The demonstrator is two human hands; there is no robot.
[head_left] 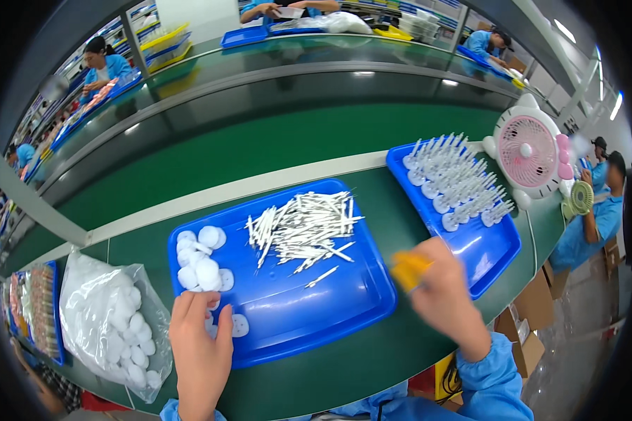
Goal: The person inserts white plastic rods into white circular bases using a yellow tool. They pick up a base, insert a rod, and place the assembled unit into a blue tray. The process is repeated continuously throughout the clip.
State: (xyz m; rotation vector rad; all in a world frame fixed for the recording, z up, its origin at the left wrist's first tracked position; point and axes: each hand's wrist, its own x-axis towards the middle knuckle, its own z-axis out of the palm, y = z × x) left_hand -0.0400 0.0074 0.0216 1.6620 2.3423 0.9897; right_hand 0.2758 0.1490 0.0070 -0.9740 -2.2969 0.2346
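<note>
On the green counter (344, 365), the left hand (202, 337) rests at the near-left corner of the blue tray (316, 309), fingers curled onto the white round discs (200, 263) piled there. The right hand (446, 295), blurred, is closed around a yellow tool (409, 270) at the tray's right edge. White sticks (305, 228) lie heaped toward the tray's far edge.

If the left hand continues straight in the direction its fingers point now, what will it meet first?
The left hand points up the picture, onto the near blue tray. Just ahead of its fingertips lies the cluster of white discs, so it would probably meet those first. Its height above them is unclear.
</note>
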